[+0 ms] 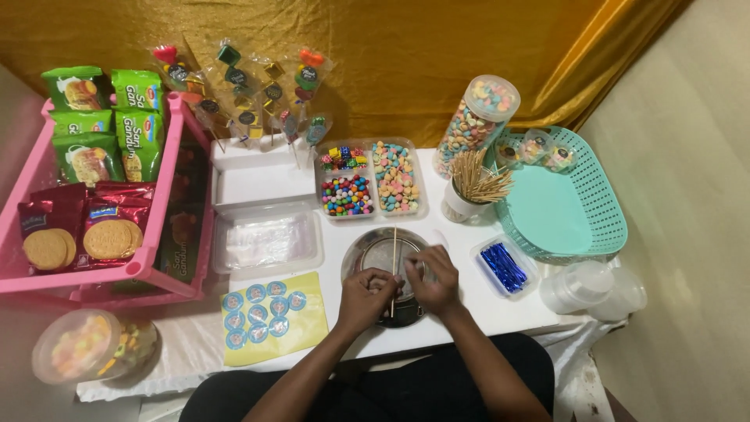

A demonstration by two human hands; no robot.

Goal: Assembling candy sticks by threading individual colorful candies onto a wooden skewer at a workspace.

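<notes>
Hands, left (366, 295) and right (434, 278), pinch a skewer (394, 248) over the tray (367, 254); slack fingers might drop it, or its point could jab.

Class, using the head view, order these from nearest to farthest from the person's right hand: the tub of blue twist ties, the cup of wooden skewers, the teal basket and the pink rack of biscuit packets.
From the right hand:
1. Tub of blue twist ties, just to its right.
2. Cup of wooden skewers, behind it and slightly right.
3. Teal basket, far right, behind.
4. Pink rack, far left.
</notes>
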